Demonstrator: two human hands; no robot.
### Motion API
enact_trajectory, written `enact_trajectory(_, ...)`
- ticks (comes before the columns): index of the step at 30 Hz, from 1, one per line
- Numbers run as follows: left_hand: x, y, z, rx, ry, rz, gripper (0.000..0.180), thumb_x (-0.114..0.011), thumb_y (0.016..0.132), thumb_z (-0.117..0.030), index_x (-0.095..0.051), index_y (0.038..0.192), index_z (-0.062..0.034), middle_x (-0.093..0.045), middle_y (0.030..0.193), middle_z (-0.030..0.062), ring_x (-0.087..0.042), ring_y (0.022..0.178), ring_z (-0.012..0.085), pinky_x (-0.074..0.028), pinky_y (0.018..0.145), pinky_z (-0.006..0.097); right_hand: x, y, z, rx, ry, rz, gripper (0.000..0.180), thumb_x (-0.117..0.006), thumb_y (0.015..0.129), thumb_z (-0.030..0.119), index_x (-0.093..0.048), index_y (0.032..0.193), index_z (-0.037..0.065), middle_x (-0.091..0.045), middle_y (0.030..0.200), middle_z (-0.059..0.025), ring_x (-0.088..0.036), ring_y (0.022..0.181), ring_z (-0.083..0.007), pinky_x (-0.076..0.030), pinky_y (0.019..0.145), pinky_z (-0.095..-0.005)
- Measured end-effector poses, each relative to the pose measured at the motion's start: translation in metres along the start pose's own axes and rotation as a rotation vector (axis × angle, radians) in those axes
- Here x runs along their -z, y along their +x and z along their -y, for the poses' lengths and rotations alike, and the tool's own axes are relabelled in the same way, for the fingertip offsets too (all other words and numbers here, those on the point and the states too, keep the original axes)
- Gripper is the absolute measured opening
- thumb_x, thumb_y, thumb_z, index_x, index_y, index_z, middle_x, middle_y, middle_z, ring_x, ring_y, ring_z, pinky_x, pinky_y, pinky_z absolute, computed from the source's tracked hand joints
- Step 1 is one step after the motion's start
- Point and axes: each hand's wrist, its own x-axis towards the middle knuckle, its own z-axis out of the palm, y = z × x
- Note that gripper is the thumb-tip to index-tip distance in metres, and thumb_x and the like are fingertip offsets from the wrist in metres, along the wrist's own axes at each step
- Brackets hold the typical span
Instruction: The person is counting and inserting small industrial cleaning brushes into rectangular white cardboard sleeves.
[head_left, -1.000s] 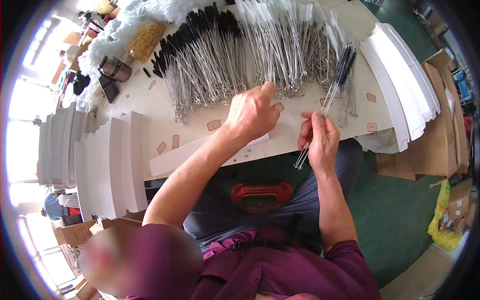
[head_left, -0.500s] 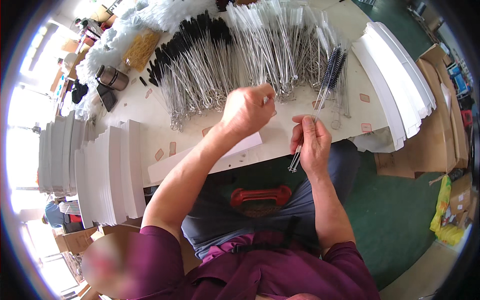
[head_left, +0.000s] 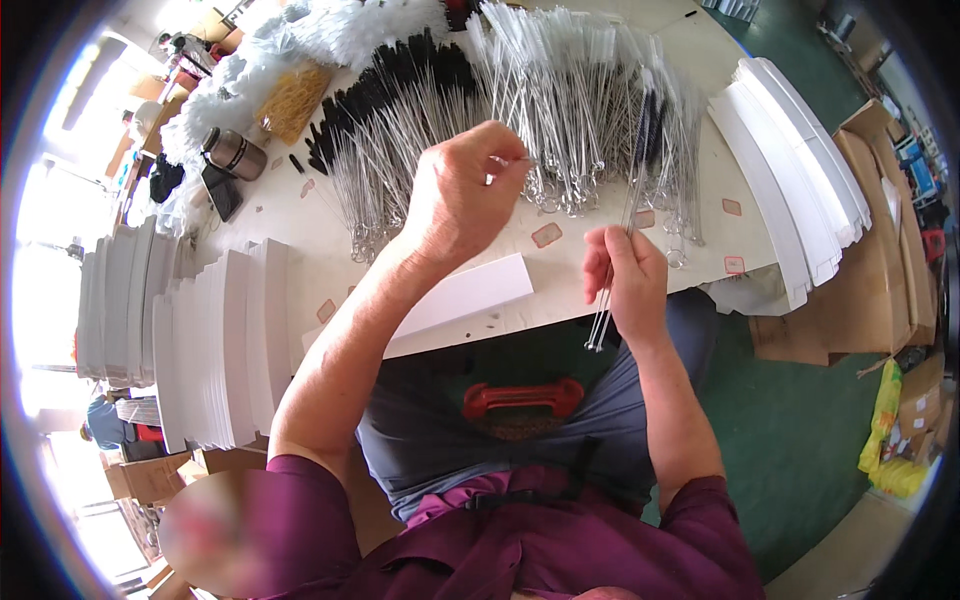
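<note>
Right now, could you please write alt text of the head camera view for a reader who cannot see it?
A seated person's right hand holds a small bundle of thin wire brushes upright, while the left hand pinches one wire above a table. Behind lie heaps of black and white wire brushes, with stacks of white card at both sides.

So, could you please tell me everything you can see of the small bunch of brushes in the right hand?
The bunch of brushes is a few thin, wire-stemmed brushes with dark and pale bristle heads, metal as it looks. The right hand pinches the stems near their lower part, holding them nearly upright, heads tilted away over the table. The looped wire ends stick out below the hand, past the table edge. The left hand is apart from it.
</note>
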Motion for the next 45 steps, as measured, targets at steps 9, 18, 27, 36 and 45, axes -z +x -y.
enact_trajectory(9, -0.021, -0.019, 0.007, -0.162, 0.077, 0.103, 0.008, -0.070, 0.086, 0.002, -0.065, 0.092, -0.0004, -0.067, 0.097, 0.0139, -0.072, 0.080, 0.0258, -0.060, 0.070, 0.034, -0.020, 0.103, 0.031, -0.043, -0.037, 0.131, 0.035, -0.050, 0.108, 0.026, -0.063, 0.100, -0.006, -0.070, 0.095, -0.0167, -0.072, 0.083, -0.0240, -0.062, 0.072, -0.0363)
enact_trajectory(18, -0.013, -0.030, -0.004, -0.302, 0.065, 0.084, 0.009, -0.069, 0.086, 0.004, -0.063, 0.092, 0.0003, -0.068, 0.106, 0.0161, -0.071, 0.083, 0.0296, -0.059, 0.072, 0.038, -0.034, 0.143, 0.023, -0.159, 0.093, 0.154, 0.034, -0.050, 0.108, 0.024, -0.061, 0.102, -0.007, -0.067, 0.109, -0.0226, -0.070, 0.103, -0.0355, -0.058, 0.096, -0.0455)
enact_trajectory(27, 0.051, -0.043, -0.057, -0.385, -0.042, -0.017, 0.014, -0.072, 0.084, 0.007, -0.065, 0.094, 0.0007, -0.071, 0.101, 0.0171, -0.073, 0.091, 0.0277, -0.058, 0.078, 0.034, -0.037, 0.144, 0.022, -0.187, 0.120, 0.133, 0.030, -0.054, 0.107, 0.023, -0.061, 0.101, -0.006, -0.066, 0.118, -0.0271, -0.068, 0.110, -0.0378, -0.057, 0.100, -0.0463)
enact_trajectory(36, 0.131, -0.043, -0.069, -0.129, -0.628, -0.152, 0.016, -0.050, 0.106, -0.009, -0.060, 0.107, 0.0034, -0.068, 0.114, 0.0273, -0.073, 0.091, 0.0270, -0.060, 0.076, 0.035, -0.039, 0.146, 0.014, -0.162, 0.086, 0.161, 0.030, -0.050, 0.108, 0.021, -0.061, 0.099, -0.006, -0.066, 0.117, -0.0283, -0.068, 0.112, -0.0373, -0.059, 0.100, -0.0465)
enact_trajectory(45, 0.184, -0.049, -0.068, -0.172, -0.989, -0.026, 0.031, -0.039, 0.110, -0.015, -0.059, 0.119, 0.0078, -0.065, 0.117, 0.0351, -0.072, 0.091, 0.0312, -0.057, 0.073, 0.041, -0.035, 0.141, 0.021, -0.134, 0.059, 0.229, 0.030, -0.049, 0.108, 0.022, -0.061, 0.097, -0.002, -0.069, 0.114, -0.0256, -0.071, 0.105, -0.0347, -0.060, 0.095, -0.0450)
